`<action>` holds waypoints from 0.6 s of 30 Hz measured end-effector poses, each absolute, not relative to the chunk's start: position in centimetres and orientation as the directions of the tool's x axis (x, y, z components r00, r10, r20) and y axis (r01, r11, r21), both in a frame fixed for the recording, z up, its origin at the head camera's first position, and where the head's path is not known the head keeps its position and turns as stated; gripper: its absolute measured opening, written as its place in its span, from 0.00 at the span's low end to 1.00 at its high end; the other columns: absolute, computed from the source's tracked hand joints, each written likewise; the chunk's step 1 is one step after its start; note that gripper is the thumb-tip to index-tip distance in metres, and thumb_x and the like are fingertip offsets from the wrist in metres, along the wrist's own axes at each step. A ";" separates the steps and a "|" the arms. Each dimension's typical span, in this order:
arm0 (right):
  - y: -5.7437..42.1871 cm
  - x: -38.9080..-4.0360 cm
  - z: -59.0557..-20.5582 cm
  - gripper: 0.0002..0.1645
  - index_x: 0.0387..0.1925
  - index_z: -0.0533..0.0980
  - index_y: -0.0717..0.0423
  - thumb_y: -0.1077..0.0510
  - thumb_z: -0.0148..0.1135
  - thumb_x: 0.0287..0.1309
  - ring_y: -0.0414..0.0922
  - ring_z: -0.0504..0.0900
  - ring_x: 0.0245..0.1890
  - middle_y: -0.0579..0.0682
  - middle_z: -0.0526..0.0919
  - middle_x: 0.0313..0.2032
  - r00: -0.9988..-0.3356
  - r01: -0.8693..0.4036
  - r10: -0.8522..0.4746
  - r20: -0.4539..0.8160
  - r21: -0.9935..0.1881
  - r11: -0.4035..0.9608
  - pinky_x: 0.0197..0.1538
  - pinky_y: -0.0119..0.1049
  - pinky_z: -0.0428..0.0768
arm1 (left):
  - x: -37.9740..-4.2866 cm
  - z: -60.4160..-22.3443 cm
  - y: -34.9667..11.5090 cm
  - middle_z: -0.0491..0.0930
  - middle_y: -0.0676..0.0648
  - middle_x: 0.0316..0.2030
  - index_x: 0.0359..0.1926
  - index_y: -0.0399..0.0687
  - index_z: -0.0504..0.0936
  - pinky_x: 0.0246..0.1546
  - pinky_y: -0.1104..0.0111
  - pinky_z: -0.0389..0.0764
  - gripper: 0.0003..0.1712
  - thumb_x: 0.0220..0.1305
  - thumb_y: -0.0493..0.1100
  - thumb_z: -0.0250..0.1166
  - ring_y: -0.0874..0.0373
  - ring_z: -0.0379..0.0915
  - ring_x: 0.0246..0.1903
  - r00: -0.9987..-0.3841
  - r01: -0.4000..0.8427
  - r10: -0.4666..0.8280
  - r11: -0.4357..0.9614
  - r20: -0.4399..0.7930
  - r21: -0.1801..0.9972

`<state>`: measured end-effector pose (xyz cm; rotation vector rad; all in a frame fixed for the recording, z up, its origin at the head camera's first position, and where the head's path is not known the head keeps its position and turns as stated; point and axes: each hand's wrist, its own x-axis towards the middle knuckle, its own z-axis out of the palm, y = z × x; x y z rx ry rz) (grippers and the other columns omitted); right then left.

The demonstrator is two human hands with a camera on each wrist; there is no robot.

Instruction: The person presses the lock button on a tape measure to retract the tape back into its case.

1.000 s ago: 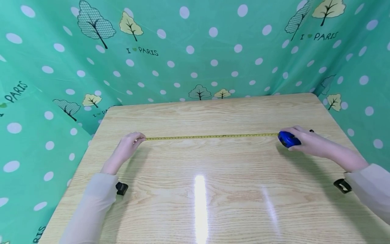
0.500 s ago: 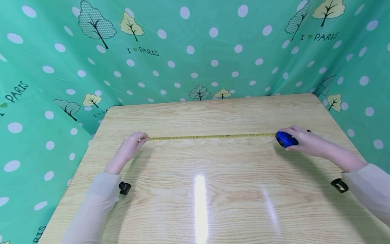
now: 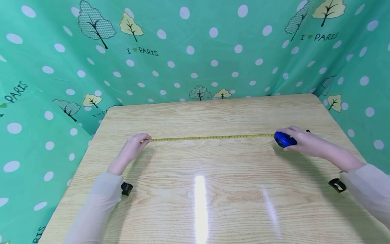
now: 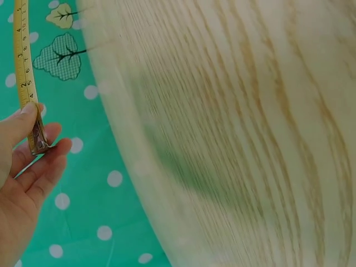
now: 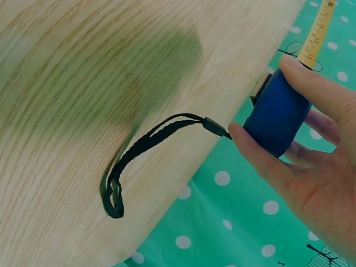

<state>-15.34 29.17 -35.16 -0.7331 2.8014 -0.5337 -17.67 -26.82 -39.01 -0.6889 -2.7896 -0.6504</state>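
Note:
A blue tape measure (image 3: 283, 139) is gripped in my right hand (image 3: 300, 140), thumb and fingers around its case. From it a yellow blade (image 3: 210, 137) runs straight leftward above the table. My left hand (image 3: 133, 146) pinches the free end of the blade. In the left wrist view the thumb lies on the blade and the metal end hook (image 4: 39, 142) shows against the fingers. A black wrist strap (image 5: 150, 139) dangles from the case in the right wrist view, where a metal clip (image 5: 260, 88) also shows on the case's side.
The light wood-grain table (image 3: 231, 210) spreads beneath both hands. A green dotted curtain (image 3: 195, 61) stands behind it and at both sides. Black wrist-worn devices (image 3: 126, 188) show at both sleeves.
Both hands have drawn slightly closer together, the left moving right and the right moving left. The stretch of blade between them is shorter.

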 end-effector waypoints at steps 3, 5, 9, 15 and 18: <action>29.0 -15.4 -35.1 0.35 0.57 0.60 0.66 0.62 0.64 0.49 0.64 0.72 0.43 0.69 0.65 0.47 -0.859 -0.428 -0.502 -0.103 -0.395 0.813 0.36 0.50 0.78 | -17.6 -38.9 -26.7 0.79 0.42 0.33 0.36 0.36 0.79 0.32 0.60 0.77 0.06 0.58 0.34 0.58 0.50 0.75 0.33 -0.882 0.468 0.389 0.798 0.268 0.381; 29.0 -15.4 -35.2 0.36 0.58 0.60 0.66 0.62 0.64 0.49 0.64 0.72 0.43 0.69 0.65 0.48 -0.860 -0.422 -0.499 -0.109 -0.397 0.815 0.37 0.50 0.78 | -17.5 -38.9 -26.6 0.79 0.42 0.33 0.36 0.36 0.79 0.33 0.60 0.77 0.06 0.58 0.34 0.58 0.50 0.75 0.34 -0.884 0.465 0.389 0.797 0.260 0.386; 28.9 -15.4 -35.3 0.36 0.58 0.59 0.66 0.61 0.64 0.49 0.64 0.72 0.44 0.69 0.65 0.48 -0.859 -0.424 -0.500 -0.109 -0.395 0.815 0.37 0.50 0.78 | -17.5 -38.9 -26.5 0.79 0.42 0.33 0.37 0.36 0.79 0.33 0.60 0.77 0.07 0.59 0.34 0.58 0.50 0.75 0.34 -0.885 0.464 0.390 0.794 0.256 0.394; 28.8 -15.4 -35.3 0.35 0.57 0.60 0.67 0.62 0.64 0.49 0.63 0.72 0.43 0.68 0.65 0.47 -0.853 -0.442 -0.514 -0.092 -0.398 0.804 0.36 0.49 0.78 | -17.6 -38.9 -26.2 0.79 0.41 0.34 0.37 0.37 0.79 0.33 0.60 0.77 0.07 0.59 0.34 0.57 0.50 0.75 0.35 -0.885 0.463 0.391 0.795 0.254 0.391; 28.6 -15.4 -35.3 0.35 0.57 0.60 0.66 0.62 0.64 0.49 0.63 0.72 0.43 0.68 0.66 0.47 -0.851 -0.444 -0.517 -0.092 -0.399 0.802 0.36 0.49 0.78 | -17.6 -38.9 -26.1 0.79 0.42 0.34 0.38 0.37 0.79 0.33 0.60 0.77 0.07 0.59 0.34 0.57 0.50 0.75 0.35 -0.887 0.460 0.388 0.797 0.250 0.392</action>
